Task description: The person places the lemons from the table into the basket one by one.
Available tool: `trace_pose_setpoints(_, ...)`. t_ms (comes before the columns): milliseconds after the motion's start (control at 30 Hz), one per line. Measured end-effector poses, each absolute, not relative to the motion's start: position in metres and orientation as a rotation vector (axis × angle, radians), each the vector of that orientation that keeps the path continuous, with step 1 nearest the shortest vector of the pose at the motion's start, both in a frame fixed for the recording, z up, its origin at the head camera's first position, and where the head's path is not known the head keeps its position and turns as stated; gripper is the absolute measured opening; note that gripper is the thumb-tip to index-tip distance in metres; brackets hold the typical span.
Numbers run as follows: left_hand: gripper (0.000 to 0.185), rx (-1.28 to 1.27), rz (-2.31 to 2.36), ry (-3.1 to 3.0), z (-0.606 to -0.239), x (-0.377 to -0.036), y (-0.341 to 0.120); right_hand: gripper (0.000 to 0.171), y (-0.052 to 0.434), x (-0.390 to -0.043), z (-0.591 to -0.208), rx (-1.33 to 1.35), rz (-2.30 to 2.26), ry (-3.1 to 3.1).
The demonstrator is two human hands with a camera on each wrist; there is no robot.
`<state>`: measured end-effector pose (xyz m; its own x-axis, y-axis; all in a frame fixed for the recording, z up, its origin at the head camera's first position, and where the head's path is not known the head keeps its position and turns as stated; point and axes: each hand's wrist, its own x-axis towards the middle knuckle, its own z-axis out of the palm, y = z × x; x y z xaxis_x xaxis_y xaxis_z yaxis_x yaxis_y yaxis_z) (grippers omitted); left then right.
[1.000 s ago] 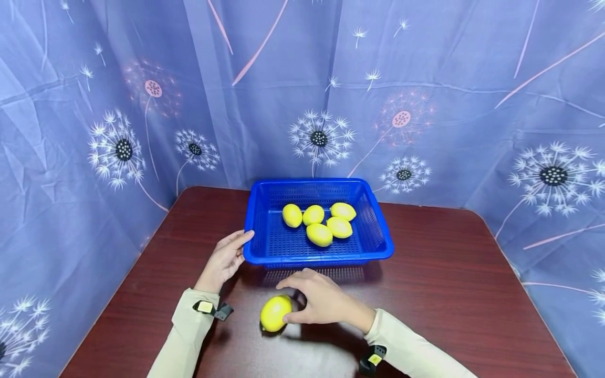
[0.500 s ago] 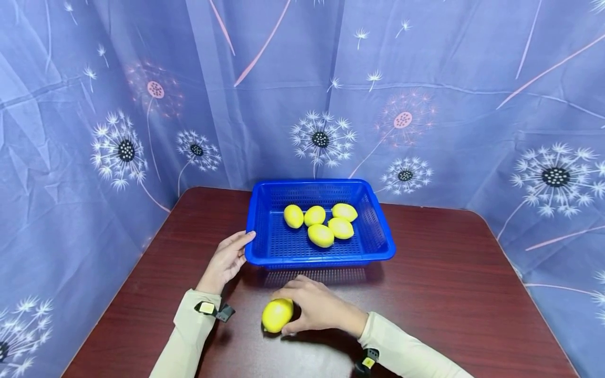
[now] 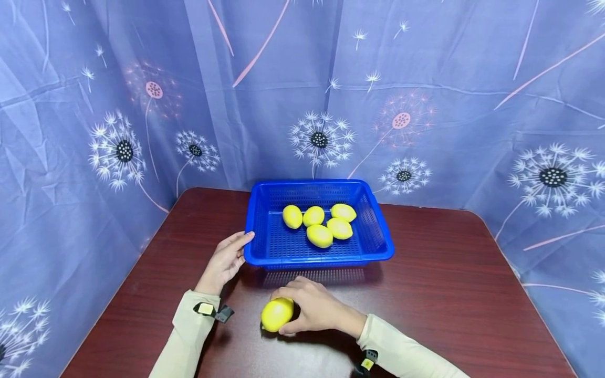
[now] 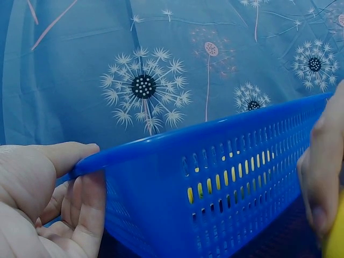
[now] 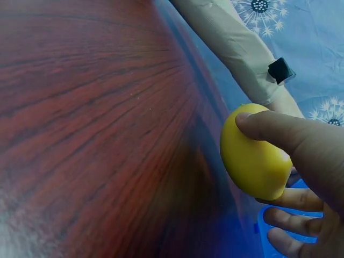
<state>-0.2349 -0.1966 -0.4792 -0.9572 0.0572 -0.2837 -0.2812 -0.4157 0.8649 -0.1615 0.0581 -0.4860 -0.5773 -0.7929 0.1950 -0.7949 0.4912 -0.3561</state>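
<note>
My right hand point(image 3: 319, 307) grips a yellow lemon point(image 3: 277, 315) in front of the basket, near the table's front. In the right wrist view the thumb lies across the lemon point(image 5: 252, 156), with a finger on its far side. My left hand point(image 3: 226, 262) holds the front left corner of a blue plastic basket point(image 3: 326, 260). The left wrist view has the thumb point(image 4: 75, 156) on top of the rim and the fingers curled beneath it. Several lemons point(image 3: 320, 236) lie inside the basket, grouped around its middle and right.
The dark red wooden table point(image 3: 439, 294) carries the basket at its back. Behind and at the left hangs a blue curtain point(image 3: 264, 105) with dandelion prints, close to the table's edges. Both wrists wear dark straps point(image 3: 214, 310).
My right hand has closed from a wide, curved pose onto the lemon, its fingers now round the far side. The left hand and the basket have stayed where they were.
</note>
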Motion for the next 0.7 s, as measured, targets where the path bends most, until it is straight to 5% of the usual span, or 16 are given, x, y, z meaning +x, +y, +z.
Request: trace_pose_setpoints(700,0.004,-0.32,2.457,1.58,-0.48,-0.236,-0.196,0.058,0.078,-0.155,-0.436,1.362,0.693,-2.655)
